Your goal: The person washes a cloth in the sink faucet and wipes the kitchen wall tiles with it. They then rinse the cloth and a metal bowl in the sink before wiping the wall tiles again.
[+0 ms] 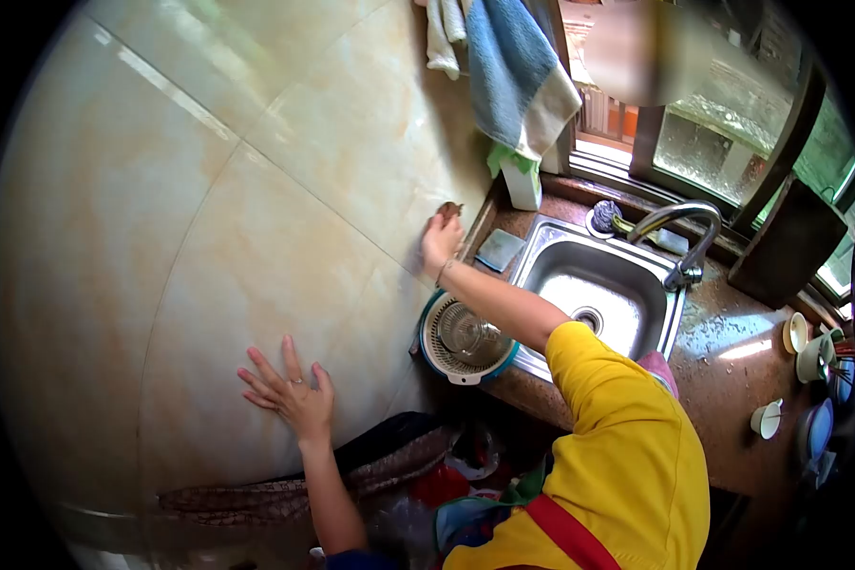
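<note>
Head camera shows us our right hand (443,243), its grip closed around a small brown wad (449,210), too small to identify, held at the tiled wall (256,209) to the left of the stainless-steel sink (568,261). Our left hand (299,404) grasps nothing, its fingers spread over the same wall, while a colander (465,379) holding a clear bowl (467,334) sits near our right forearm.

Small brown irregular thing (449,209), partly hidden, against the pale marbled tile wall (285,218).
</note>
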